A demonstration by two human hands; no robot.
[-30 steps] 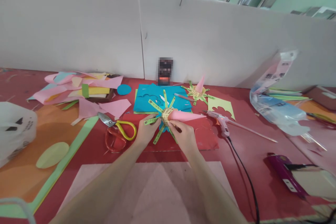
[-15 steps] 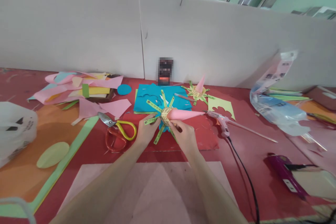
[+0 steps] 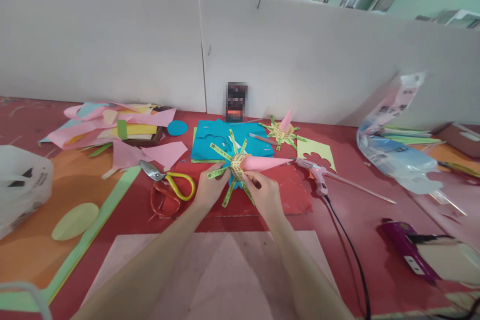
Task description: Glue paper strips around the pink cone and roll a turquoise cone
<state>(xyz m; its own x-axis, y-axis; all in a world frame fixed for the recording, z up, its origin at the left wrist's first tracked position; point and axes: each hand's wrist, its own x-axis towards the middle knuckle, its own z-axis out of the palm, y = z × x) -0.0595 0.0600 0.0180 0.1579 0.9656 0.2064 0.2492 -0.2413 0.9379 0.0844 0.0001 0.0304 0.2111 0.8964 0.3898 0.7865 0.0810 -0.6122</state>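
Between my hands is a paper craft (image 3: 237,166) with a pink cone, a patterned yellow band, green strips spreading outward and a blue paper shape behind. Its cone tip points right, close to the nozzle of a pink glue gun (image 3: 318,174). My left hand (image 3: 210,187) grips the craft from the left, its fingers partly hidden behind the strips. At the band's lower right, my right hand (image 3: 264,192) pinches the craft between thumb and fingers. A similar finished-looking paper craft (image 3: 285,127) stands farther back on the red table (image 3: 337,140).
Scissors (image 3: 167,180) with red and yellow handles lie left of my hands. Blue paper sheets (image 3: 210,135) sit behind them. Paper scraps (image 3: 112,125) are heaped at the back left. To the right are a plastic bag (image 3: 397,145), a purple power strip (image 3: 408,250) and the glue gun's cord (image 3: 348,240).
The craft has turned very slightly in my hands and shifted a little to the right. Both hands keep their hold; the other things stay put.
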